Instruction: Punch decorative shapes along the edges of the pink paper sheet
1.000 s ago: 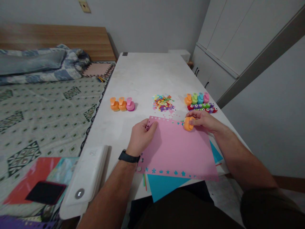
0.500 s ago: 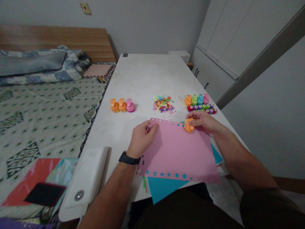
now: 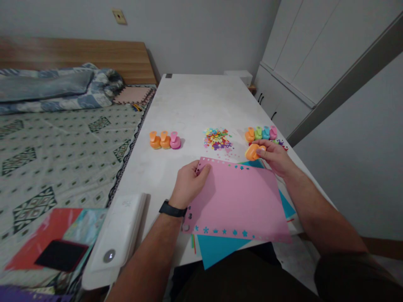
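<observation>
A pink sheet of paper [image 3: 239, 197] with shapes punched along its edges lies over blue paper [image 3: 217, 249]. My left hand [image 3: 190, 182] grips the sheet's far left corner, thumb on top. Just beyond the far right part of the sheet, my right hand [image 3: 275, 157] holds an orange craft punch [image 3: 252, 152] between thumb and fingers, apart from the paper. Blue shows through several of the punched holes along the near and far edges.
Colourful paper cutouts [image 3: 217, 139] lie heaped mid-table. Three punches [image 3: 165, 140] stand at left; a row of coloured punches [image 3: 260, 133] stands at right, with smaller pieces partly behind my right hand. A white device [image 3: 118, 235] sits at the table's left edge, beside the bed [image 3: 69, 163].
My right hand has drawn the orange punch off the sheet's far edge and moved it away from me. The left hand keeps its grip. The view has shifted slightly.
</observation>
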### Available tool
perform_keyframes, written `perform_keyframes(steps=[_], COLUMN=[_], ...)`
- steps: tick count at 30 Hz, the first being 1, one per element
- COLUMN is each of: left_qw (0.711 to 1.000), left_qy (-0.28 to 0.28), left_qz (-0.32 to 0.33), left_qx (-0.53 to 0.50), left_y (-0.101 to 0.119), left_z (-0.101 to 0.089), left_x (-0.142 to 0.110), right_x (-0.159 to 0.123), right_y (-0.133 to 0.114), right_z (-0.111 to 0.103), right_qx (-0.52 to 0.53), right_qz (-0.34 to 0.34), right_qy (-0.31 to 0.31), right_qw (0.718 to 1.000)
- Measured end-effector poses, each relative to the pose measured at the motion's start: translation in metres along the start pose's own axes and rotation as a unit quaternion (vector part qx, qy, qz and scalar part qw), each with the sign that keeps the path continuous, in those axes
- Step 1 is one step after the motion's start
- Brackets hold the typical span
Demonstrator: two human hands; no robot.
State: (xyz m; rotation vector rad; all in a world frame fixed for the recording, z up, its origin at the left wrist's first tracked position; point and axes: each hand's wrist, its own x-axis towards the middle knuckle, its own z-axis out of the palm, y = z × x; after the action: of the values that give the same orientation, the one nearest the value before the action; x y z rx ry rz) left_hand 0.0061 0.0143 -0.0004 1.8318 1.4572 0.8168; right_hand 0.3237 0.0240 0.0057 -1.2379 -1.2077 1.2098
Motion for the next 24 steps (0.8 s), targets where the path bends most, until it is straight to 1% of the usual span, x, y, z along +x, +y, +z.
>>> perform_keyframes(steps=[4, 7, 10, 13, 16, 18, 22, 24], left_qw=[1.0, 1.0, 1.0, 0.999, 0.999, 0.999, 0.999, 0.999], left_qy=[0.003, 0.001, 0.003, 0.008, 0.008, 0.007, 0.008, 0.01], left_qz=[0.006, 0.008, 0.008, 0.011, 0.015, 0.015, 0.013, 0.013], left_qx=[0.013, 0.019, 0.026, 0.033, 0.035, 0.035, 0.031, 0.027], left_y=[0.0, -0.001, -0.003, -0.002, -0.001, 0.0, -0.001, -0.002], left_z=[0.001, 0.001, 0.002, 0.003, 0.002, 0.002, 0.003, 0.004], left_x=[0.0, 0.001, 0.002, 0.002, 0.001, 0.0, 0.0, 0.0], right_x=[0.002, 0.006, 0.014, 0.03, 0.055, 0.074, 0.112, 0.126], right_y=[-0.001, -0.003, -0.013, -0.032, -0.047, -0.051, -0.043, -0.037], right_z=[0.003, 0.01, 0.021, 0.038, 0.065, 0.089, 0.146, 0.174], right_qx=[0.006, 0.002, -0.018, -0.059, -0.1, -0.129, -0.197, -0.247], right_qz=[-0.01, -0.009, -0.012, -0.018, -0.027, -0.044, -0.053, -0.051], right_qy=[0.021, 0.025, 0.003, -0.032, -0.054, -0.072, -0.136, -0.128], right_qw=[1.0, 1.0, 1.0, 0.998, 0.993, 0.988, 0.97, 0.959])
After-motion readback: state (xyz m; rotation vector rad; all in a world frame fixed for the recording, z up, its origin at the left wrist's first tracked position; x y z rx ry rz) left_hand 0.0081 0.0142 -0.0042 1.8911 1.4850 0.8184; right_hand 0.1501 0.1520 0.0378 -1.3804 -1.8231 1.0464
